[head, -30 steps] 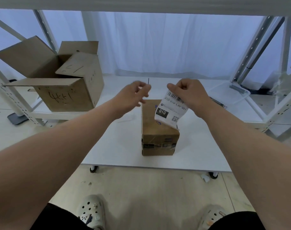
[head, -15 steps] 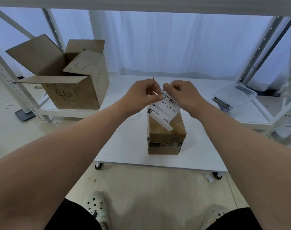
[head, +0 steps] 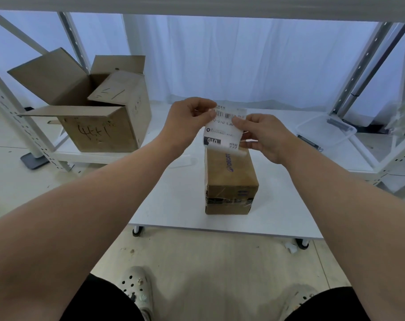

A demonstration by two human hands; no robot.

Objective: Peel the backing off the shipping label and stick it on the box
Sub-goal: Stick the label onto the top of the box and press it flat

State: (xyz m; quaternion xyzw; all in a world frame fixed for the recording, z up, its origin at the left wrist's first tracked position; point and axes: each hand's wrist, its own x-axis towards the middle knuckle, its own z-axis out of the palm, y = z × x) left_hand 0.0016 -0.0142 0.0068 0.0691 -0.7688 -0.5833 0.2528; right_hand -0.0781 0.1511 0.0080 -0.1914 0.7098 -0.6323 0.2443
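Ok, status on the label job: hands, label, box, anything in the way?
Both hands pinching label: left hand top left corner, right hand right edge. Shipping label held above box, not stuck. Box top bare, nothing blocking.

Packing room: metal racking point(head: 368, 66), open carton point(head: 99, 107), wheeled table point(head: 185, 205).

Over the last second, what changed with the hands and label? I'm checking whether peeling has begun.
The left hand, free a second ago, came across and pinched the shipping label at its top left edge. The right hand shifted its grip from the top down to the right edge. The label now faces the camera flatter, above the sealed box. Box, open carton and table stayed put.
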